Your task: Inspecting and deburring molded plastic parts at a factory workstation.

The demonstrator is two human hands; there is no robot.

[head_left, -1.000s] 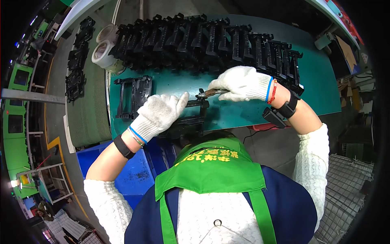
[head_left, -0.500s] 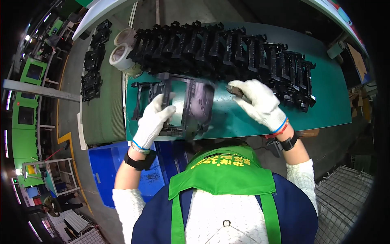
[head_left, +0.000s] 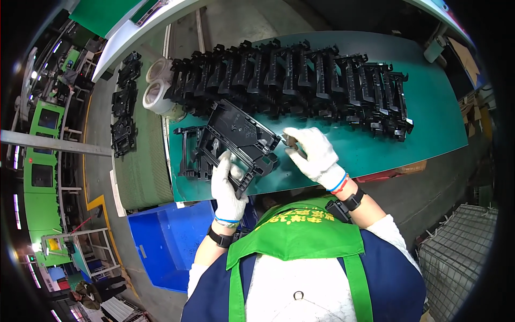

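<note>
My gloved left hand point(head_left: 228, 180) grips a black plastic frame point(head_left: 241, 134) by its near edge and holds it tilted above the bench. The frame has a solid panel at one end and an opening by my fingers. Just to its right, my gloved right hand point(head_left: 316, 153) pinches a small brownish-grey piece point(head_left: 290, 141) between thumb and fingers; its exact kind is unclear. Another black plastic frame point(head_left: 188, 153) lies on the green bench top point(head_left: 365, 153), partly hidden under the held one. Behind my hands stands a long row of similar black frames point(head_left: 276, 78).
White tape rolls point(head_left: 156, 95) stand at the bench's left end. Beyond them runs a green conveyor belt point(head_left: 142, 177) carrying several black frames point(head_left: 124, 102). A blue bin point(head_left: 161, 241) sits below the bench at left, a wire mesh cage point(head_left: 461, 257) at lower right.
The held frame has turned from upright to a slant, its panel now facing up. My left hand has shifted right and nearer, while my right hand has come left toward the frame with the small piece.
</note>
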